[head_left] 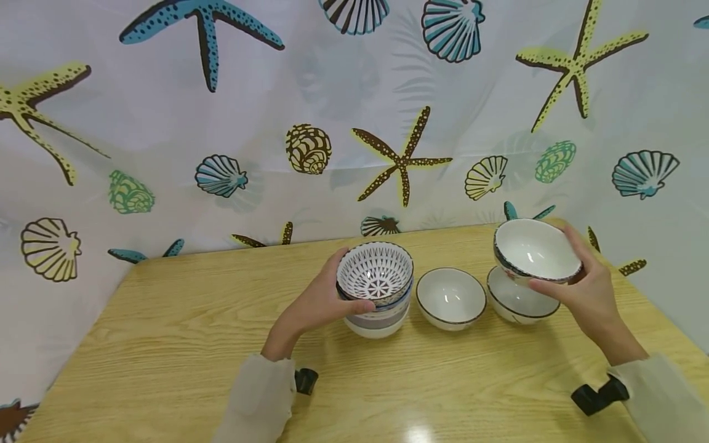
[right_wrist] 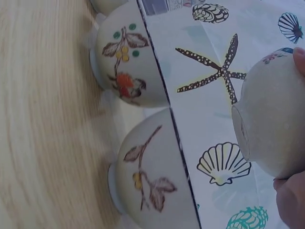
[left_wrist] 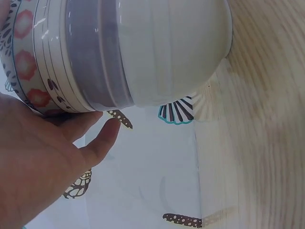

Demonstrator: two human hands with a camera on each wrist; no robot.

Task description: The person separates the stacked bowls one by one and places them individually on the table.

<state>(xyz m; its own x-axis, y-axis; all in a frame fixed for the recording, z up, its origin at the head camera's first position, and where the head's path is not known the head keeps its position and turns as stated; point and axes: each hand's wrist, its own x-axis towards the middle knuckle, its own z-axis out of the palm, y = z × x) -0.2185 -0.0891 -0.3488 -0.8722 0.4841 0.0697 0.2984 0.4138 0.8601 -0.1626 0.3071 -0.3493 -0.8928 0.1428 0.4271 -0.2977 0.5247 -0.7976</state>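
A stack of several bowls point(head_left: 375, 277) stands near the table's middle, a patterned one on top; in the left wrist view the stack point(left_wrist: 95, 52) shows grey, white and red-flowered sides. My left hand point(head_left: 324, 295) point(left_wrist: 52, 152) grips its upper bowls from the left, fingers and thumb round them. At the right, my right hand point(head_left: 595, 295) point(right_wrist: 291, 200) holds a white bowl point(head_left: 537, 249) point(right_wrist: 274, 112) by its side, raised above another bowl point(head_left: 520, 298) point(right_wrist: 152, 176) on the table. Between stack and that bowl sits a dark-rimmed white bowl point(head_left: 451, 298) point(right_wrist: 126, 62).
The wooden table point(head_left: 183, 320) reaches a cloth backdrop point(head_left: 266, 123) printed with shells and starfish along its far edge. Dark straps point(head_left: 306, 380) are on both wrists at the sleeve ends.
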